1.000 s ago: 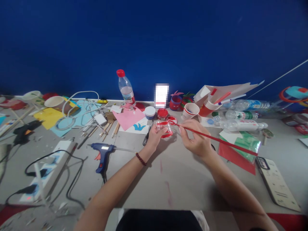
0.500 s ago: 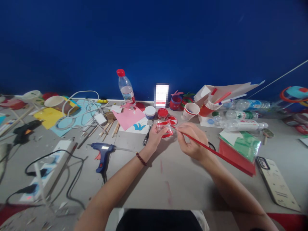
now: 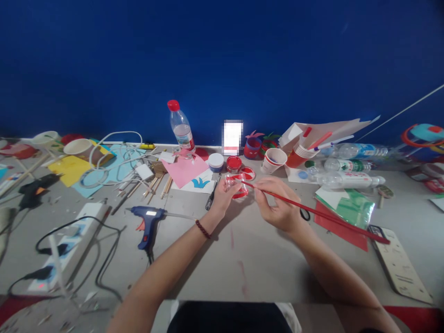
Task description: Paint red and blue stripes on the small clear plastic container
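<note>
From where I stand, one long, slim red paintbrush (image 3: 294, 200) runs slantwise from the centre of the frame to the right — bristle end toward the upper left, handle end toward the lower right, over a pale patterned phone (image 3: 404, 266). The right hand (image 3: 277, 203) grips it near the bristles, fingers pinched closed. At frame centre, the left hand (image 3: 223, 198) pinches one small, clear plastic vessel (image 3: 239, 194), see-through and banded with red paint; the brush tip overlaps it, though I cannot tell whether they touch. Just above sit two round jars — one open red paint jar (image 3: 234, 163), one white-lidded jar (image 3: 215, 162). At right lie at least three clear plastic bottles (image 3: 350, 180).
</note>
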The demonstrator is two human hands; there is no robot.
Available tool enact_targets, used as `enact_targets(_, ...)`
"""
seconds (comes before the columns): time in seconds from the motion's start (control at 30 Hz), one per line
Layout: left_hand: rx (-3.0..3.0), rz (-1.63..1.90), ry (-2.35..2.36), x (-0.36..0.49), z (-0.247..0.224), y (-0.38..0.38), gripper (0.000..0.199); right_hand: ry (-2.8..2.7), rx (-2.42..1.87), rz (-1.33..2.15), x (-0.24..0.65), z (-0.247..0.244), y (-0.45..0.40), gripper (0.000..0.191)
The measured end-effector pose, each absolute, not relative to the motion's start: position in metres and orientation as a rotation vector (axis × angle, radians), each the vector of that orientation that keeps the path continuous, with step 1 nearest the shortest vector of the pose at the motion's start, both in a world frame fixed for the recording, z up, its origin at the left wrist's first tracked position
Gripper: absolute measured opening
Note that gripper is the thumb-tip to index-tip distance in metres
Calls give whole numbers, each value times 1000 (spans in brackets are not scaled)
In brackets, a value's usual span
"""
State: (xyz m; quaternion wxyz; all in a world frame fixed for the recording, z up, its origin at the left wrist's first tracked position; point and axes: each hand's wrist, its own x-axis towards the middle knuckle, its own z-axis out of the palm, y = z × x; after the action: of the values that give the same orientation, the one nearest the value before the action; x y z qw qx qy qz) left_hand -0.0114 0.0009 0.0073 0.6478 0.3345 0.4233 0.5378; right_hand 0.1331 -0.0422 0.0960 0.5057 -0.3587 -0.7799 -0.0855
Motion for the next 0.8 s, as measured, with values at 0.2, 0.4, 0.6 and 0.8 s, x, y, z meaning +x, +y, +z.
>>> enact_targets(0.2, 696, 1207, 914, -12, 11, 1, 38, -1863, -912, -219, 138, 94, -37, 22)
enact_targets(0.4, 666, 1181, 916, -13, 15, 1, 42, -1858, -927, -259, 144, 96, -33, 23)
enact_targets(0.6, 650, 1181, 959, -14, 15, 1, 44, -1853, -946, -346, 151, 97, -29, 20)
enact_targets(0.8, 637, 1188, 953, -13, 15, 1, 45, -1856, -975, -367, 157, 90, -25, 19)
